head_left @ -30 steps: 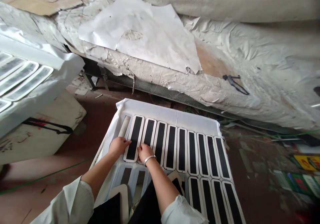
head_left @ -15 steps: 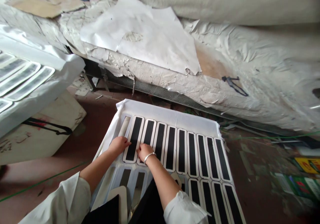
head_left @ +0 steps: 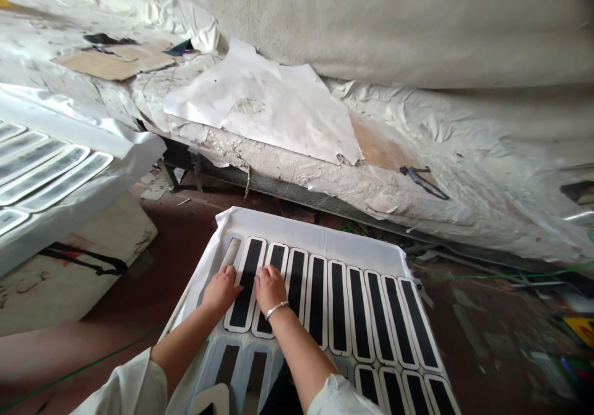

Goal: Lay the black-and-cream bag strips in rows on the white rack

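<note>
Two open hands, neither gripping, left hand (head_left: 221, 290) touching a rounded black-and-white strip (head_left: 247, 285), right hand (head_left: 270, 289) flat on the next, white sheet-draped tray (head_left: 315, 232) beneath

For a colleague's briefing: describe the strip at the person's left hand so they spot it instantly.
Below the paper-wrapped bench lies a white-covered board with rows of white-bordered black strips. In the top row, take the leftmost strip: a bare slot lies beyond it, the fingertips of the left hand touch its edge, and the right hand lies on the next strip.
</note>
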The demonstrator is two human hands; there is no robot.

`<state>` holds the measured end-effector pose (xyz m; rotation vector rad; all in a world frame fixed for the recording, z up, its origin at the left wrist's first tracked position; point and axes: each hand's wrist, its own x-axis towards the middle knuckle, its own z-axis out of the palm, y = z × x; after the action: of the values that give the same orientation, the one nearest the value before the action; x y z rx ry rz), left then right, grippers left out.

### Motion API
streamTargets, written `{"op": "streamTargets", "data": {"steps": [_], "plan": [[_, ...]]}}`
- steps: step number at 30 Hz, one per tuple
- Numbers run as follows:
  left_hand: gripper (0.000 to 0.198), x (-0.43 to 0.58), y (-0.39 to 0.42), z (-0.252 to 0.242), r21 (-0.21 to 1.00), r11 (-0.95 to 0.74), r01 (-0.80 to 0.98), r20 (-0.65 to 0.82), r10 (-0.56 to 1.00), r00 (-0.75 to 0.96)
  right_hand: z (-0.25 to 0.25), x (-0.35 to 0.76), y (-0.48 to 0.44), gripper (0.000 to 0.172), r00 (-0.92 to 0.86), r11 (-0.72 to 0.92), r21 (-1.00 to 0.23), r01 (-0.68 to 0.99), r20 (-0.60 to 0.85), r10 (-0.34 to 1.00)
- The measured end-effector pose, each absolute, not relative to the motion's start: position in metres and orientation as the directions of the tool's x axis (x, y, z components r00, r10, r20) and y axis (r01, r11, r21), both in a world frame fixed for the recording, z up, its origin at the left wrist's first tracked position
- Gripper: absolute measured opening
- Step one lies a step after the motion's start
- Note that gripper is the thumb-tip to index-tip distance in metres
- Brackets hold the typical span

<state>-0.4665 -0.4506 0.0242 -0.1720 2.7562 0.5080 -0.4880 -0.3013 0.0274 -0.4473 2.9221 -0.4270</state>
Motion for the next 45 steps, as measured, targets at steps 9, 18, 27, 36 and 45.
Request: {"op": "streamTargets", "data": {"steps": [9,18,27,36,45], "plan": [[0.047,-0.377,-0.443,0.004,0.207,0.977,0.045,-0.209,0.089,-0.974,0.027,-0.584,-0.323,0.034,-0.928,0.922,-0.229,-0.311,-0.138,-0.347],[0.046,-0.355,-0.479,0.039,0.464,0.875,-0.139,-0.261,-0.015,-0.965,0.059,-0.509,-0.287,0.035,-0.821,0.88,-0.446,-0.162,-0.434,-0.371],[0.043,-0.188,-0.542,0.034,0.546,0.631,-0.55,-0.511,-0.269,-0.816,0.037,-0.312,-0.295,0.024,-0.59,0.761,-0.645,-0.071,-0.588,-0.553],[0.054,-0.144,-0.525,0.04,0.584,0.475,-0.658,-0.605,-0.286,-0.743,0.04,-0.292,-0.325,0.048,-0.538,0.737,-0.67,-0.086,-0.592,-0.601],[0.022,-0.227,-0.497,0.066,0.195,0.979,-0.056,-0.611,0.076,-0.788,0.034,-0.322,-0.334,0.028,-0.57,0.751,-0.643,0.148,-0.676,-0.467]]}}
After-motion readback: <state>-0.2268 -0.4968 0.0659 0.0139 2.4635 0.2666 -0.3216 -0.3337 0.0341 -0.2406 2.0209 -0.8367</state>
